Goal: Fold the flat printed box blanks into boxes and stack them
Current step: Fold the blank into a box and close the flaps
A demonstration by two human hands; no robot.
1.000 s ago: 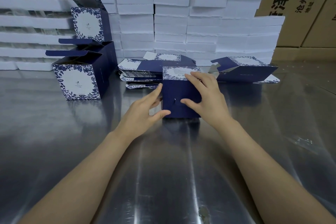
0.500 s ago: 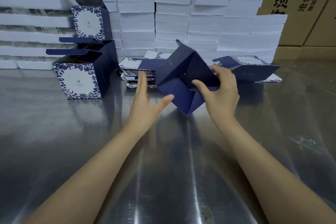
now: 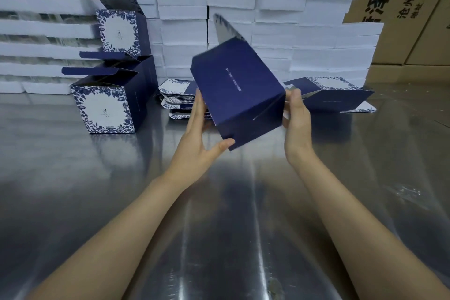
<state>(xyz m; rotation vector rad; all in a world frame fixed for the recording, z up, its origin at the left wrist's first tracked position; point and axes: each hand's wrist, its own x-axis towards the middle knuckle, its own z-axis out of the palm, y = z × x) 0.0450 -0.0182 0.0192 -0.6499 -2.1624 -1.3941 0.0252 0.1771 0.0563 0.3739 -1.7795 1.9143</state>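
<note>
A folded navy box (image 3: 239,87) hangs tilted in the air above the metal table (image 3: 219,214), its lid flap sticking up at the back. My left hand (image 3: 198,139) holds its left side, fingers straight along the wall and thumb under the bottom corner. My right hand (image 3: 295,119) holds its right edge, fingers hidden behind the box. A pile of flat printed blanks (image 3: 177,98) lies behind my left hand. Folded boxes (image 3: 109,95) with blue floral fronts stand at the left, one box (image 3: 120,29) stacked on top.
A half-opened blank (image 3: 333,95) lies on its side at the right. Rows of white foam slabs (image 3: 280,19) line the back of the table. Brown cartons (image 3: 409,7) stand at the far right.
The box stood on the table under both hands a second ago. It has been lifted and turned over, bottom now toward me, and my left hand has taken hold of its left side.
</note>
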